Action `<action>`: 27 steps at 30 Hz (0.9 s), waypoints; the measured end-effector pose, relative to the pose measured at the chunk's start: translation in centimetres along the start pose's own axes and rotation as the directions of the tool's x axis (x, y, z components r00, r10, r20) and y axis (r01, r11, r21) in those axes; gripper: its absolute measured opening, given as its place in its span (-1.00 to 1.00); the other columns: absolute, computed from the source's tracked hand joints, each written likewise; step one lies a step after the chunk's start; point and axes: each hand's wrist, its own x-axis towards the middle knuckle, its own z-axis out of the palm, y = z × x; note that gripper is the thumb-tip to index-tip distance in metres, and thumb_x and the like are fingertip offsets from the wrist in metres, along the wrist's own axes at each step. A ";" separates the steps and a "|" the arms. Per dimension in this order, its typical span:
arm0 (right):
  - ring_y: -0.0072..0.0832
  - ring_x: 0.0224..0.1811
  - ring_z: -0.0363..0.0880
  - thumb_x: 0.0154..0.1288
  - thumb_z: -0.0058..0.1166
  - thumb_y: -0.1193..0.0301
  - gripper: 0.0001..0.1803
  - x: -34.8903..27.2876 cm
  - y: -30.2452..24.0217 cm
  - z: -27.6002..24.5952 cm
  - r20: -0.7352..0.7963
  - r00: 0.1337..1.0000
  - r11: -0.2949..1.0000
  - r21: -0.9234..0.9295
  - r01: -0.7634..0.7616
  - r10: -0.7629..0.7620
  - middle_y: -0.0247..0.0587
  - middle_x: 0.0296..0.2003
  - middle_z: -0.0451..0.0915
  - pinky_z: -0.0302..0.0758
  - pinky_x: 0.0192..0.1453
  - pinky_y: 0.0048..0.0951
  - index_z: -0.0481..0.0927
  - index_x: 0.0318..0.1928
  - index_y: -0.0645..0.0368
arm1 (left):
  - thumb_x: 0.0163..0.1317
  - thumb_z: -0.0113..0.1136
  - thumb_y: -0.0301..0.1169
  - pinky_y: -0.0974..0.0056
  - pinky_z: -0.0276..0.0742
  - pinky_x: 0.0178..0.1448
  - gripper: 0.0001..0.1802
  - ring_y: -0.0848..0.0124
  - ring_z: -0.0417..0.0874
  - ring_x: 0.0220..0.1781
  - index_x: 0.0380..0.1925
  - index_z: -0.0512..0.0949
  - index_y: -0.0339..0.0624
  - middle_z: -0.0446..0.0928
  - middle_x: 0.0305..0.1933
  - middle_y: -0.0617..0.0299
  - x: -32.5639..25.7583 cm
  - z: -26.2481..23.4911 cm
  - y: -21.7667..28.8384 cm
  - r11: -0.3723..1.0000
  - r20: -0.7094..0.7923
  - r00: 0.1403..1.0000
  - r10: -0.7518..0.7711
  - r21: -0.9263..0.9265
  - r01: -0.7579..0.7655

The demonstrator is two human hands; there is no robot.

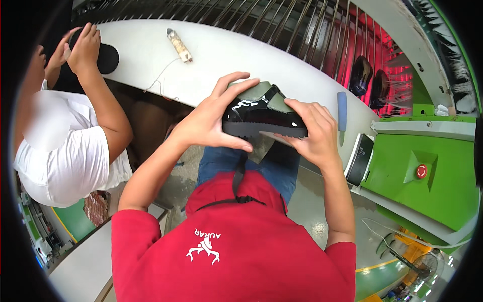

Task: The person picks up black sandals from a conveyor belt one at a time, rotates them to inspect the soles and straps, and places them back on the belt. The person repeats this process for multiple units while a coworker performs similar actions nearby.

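Between my two hands is a glossy black shoe point(261, 115) with grey-green panels on its upper and a thick black treaded sole. It is held sideways over my lap, close to the near edge of the white table. My left hand point(209, 117) grips one end, its fingers over the top and its thumb under the sole. At the other end my right hand point(316, 130) has its fingers on the upper and its thumb against the sole's underside.
A wrapped tool with a cord point(179, 46) and a blue-handled tool point(342, 110) lie on the white table point(226, 48). Metal rods point(282, 22) run behind; dark shoes point(360, 75) sit in red light. Right: green machine, red button point(421, 171). Left: a co-worker holds a dark shoe point(107, 59).
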 end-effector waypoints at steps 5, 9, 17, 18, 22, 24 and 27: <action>-0.15 -0.03 0.78 -0.02 0.76 0.17 -0.15 -0.1 -0.9 0.2 -0.005 1.000 0.999 -0.038 0.000 0.000 -0.21 0.02 0.83 0.61 0.09 -0.12 0.70 0.32 0.08 | -0.23 0.89 0.03 -0.04 0.54 0.61 0.33 0.00 0.61 0.52 0.64 0.51 -0.09 0.49 0.51 -0.04 0.1 0.5 -1.4 0.999 -0.053 0.998 0.033 0.020 -0.032; -0.17 -0.09 0.76 -0.02 0.76 0.07 -0.17 0.3 -1.4 0.6 -0.024 0.999 0.996 -0.090 -0.023 0.021 -0.22 -0.04 0.82 0.59 0.08 -0.16 0.73 0.26 0.12 | -0.21 0.86 -0.03 -0.01 0.57 0.58 0.26 0.02 0.65 0.49 0.61 0.56 -0.11 0.54 0.47 -0.04 0.1 0.7 -2.0 0.999 -0.088 0.996 0.031 0.013 -0.030; -0.17 -0.09 0.80 -0.12 0.84 0.13 -0.20 -0.1 -1.8 1.0 -0.094 0.994 0.994 -0.087 -0.066 0.058 -0.16 -0.06 0.86 0.59 0.18 -0.16 0.79 0.14 0.19 | -0.22 0.85 -0.06 -0.01 0.60 0.55 0.23 0.00 0.67 0.46 0.58 0.58 -0.13 0.55 0.45 -0.06 -0.1 1.2 -1.9 0.998 -0.124 0.991 0.054 0.037 -0.050; -0.17 -0.08 0.80 -0.13 0.85 0.14 -0.21 -0.2 -1.9 1.0 -0.105 0.992 0.994 -0.084 -0.073 0.064 -0.16 -0.05 0.86 0.58 0.20 -0.16 0.80 0.13 0.19 | -0.22 0.85 -0.07 -0.02 0.60 0.54 0.23 0.00 0.67 0.45 0.58 0.58 -0.13 0.55 0.45 -0.06 0.2 1.1 -1.9 0.997 -0.118 0.991 0.066 0.036 -0.062; -0.17 -0.07 0.80 -0.15 0.86 0.16 -0.21 -1.0 -2.1 1.5 -0.169 0.983 0.991 -0.094 -0.094 0.078 -0.15 -0.03 0.87 0.57 0.23 -0.16 0.79 0.12 0.20 | -0.18 0.82 -0.13 -0.06 0.62 0.53 0.20 -0.07 0.65 0.47 0.59 0.54 -0.07 0.50 0.51 -0.10 1.2 0.4 -1.3 0.990 -0.033 0.996 0.085 0.118 -0.080; -0.17 -0.05 0.81 -0.15 0.86 0.18 -0.21 -1.5 -2.5 1.8 -0.210 0.974 0.987 -0.113 -0.110 0.085 -0.15 -0.01 0.87 0.56 0.22 -0.17 0.79 0.13 0.20 | -0.17 0.80 -0.17 -0.13 0.55 0.58 0.19 -0.12 0.60 0.52 0.59 0.52 -0.03 0.47 0.55 -0.11 2.1 0.2 0.2 0.978 0.022 0.999 0.037 0.206 -0.041; -0.15 0.03 0.80 -0.16 0.84 0.19 -0.16 -2.2 -3.1 1.8 -0.199 0.968 0.981 -0.085 -0.171 0.152 -0.14 0.04 0.85 0.60 0.26 -0.09 0.76 0.19 0.18 | -0.20 0.78 -0.22 -0.22 0.38 0.68 0.16 -0.15 0.48 0.62 0.56 0.53 0.03 0.44 0.58 -0.10 4.6 2.2 2.4 0.811 0.100 0.976 0.192 0.543 -0.216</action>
